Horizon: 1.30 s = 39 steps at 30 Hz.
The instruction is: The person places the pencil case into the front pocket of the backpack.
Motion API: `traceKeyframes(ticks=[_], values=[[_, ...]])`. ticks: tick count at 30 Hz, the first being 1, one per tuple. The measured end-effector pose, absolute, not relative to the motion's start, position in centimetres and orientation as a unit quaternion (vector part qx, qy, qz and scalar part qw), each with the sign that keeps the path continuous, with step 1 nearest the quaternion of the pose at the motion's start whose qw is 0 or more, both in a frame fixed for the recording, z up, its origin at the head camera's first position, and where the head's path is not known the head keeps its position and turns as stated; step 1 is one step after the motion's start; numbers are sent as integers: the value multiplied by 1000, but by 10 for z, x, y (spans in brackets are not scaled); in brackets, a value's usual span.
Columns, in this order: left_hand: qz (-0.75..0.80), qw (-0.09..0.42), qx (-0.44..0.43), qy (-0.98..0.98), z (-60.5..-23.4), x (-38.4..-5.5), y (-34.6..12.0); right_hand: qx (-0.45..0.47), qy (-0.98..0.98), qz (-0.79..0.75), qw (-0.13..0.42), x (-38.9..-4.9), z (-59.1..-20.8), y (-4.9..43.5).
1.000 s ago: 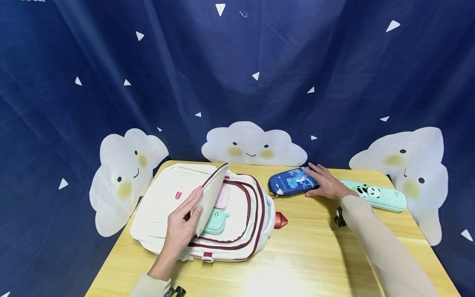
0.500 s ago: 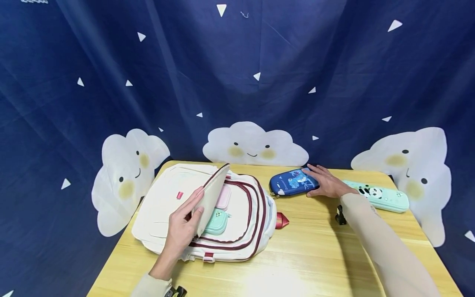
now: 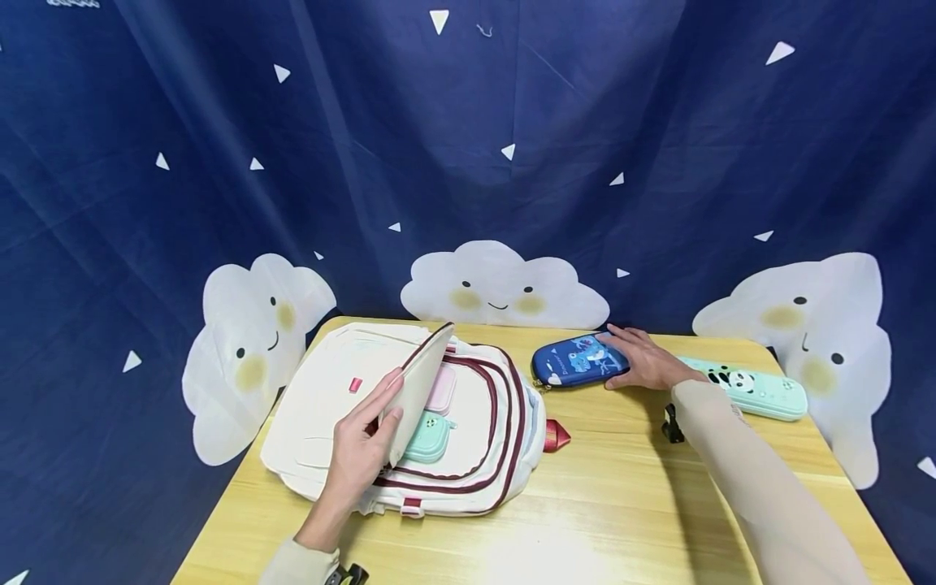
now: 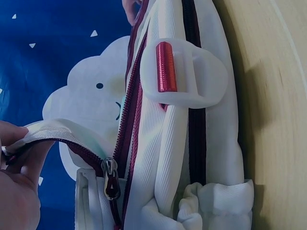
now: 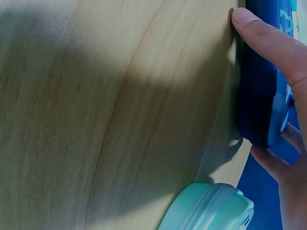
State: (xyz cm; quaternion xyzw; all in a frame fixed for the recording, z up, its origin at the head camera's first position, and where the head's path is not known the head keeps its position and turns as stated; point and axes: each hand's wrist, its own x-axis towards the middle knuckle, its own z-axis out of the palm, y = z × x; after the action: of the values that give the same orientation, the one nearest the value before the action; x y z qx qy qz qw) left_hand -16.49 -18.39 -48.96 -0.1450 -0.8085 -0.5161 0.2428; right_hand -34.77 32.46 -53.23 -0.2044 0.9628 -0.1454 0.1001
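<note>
A white backpack [image 3: 468, 491] with dark red zips lies on the table. My left hand [image 3: 358, 451] pinches the edge of its front pocket flap [image 3: 420, 382], holding it raised; the left wrist view shows the flap [image 4: 72, 132] between thumb and fingers, near a zip pull [image 4: 110, 177]. Inside the pocket lie a small mint case [image 3: 430, 439] and a pink one [image 3: 442, 390], both partly covered. Right of the bag, my right hand [image 3: 647, 363] grips the end of a blue dinosaur pencil case [image 3: 570, 363], thumb along the near side [image 5: 259, 76], other fingers across it. The case lies on the table.
A mint panda pencil case [image 3: 768, 394] lies to the right, partly behind my right forearm. A red tab [image 3: 556, 435] sticks out from the bag's right end. The wooden table [image 3: 621, 504] ends at a dark blue curtain [image 3: 468, 162] with cloud shapes.
The head view has shifted very slightly. Both hands, the flap and the cases stay as they were.
</note>
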Motion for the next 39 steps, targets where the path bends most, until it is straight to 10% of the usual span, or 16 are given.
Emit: traceKeyframes(ticks=[39], values=[[-527, 237, -139, -804, -491, -164, -183, -216, 961, -162, 57, -340, -539, 332]])
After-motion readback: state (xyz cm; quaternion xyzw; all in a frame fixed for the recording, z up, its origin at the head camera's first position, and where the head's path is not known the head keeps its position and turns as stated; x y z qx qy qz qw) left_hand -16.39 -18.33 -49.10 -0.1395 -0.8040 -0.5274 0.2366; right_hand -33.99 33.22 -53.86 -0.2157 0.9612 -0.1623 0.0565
